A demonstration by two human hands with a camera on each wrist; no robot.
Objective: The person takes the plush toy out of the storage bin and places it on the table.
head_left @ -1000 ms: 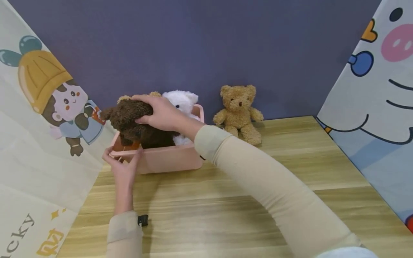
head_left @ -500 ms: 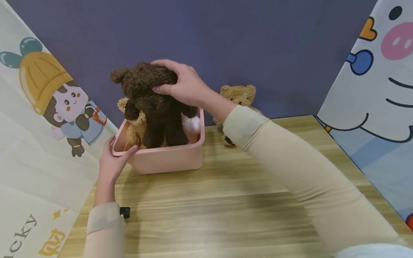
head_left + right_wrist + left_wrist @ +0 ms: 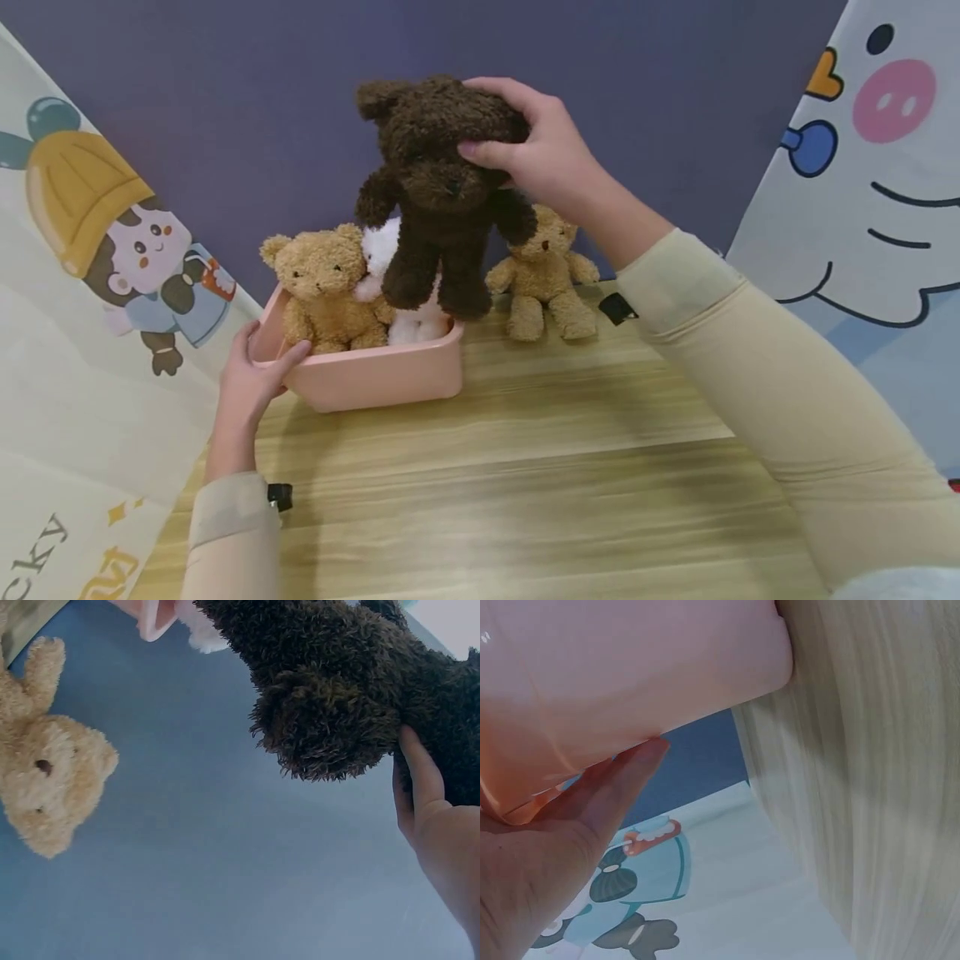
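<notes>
A dark brown teddy bear hangs upright in the air, its legs just above the right end of a pink bin. My right hand grips it by the side of its head, thumb across the face. The right wrist view shows fingers of the right hand against the dark fur. At the bin's left end, my left hand holds the rim; the left wrist view has the hand under the bin's wall. Inside sit a tan teddy bear and a white plush toy, partly hidden.
Another tan teddy bear sits on the wooden table to the right of the bin, against the dark blue backdrop. Printed cartoon panels stand on the left and right.
My right hand has lifted the brown teddy bear up and rightward out of the bin, turning it upright. My left hand has shifted slightly left, still at the bin's rim.
</notes>
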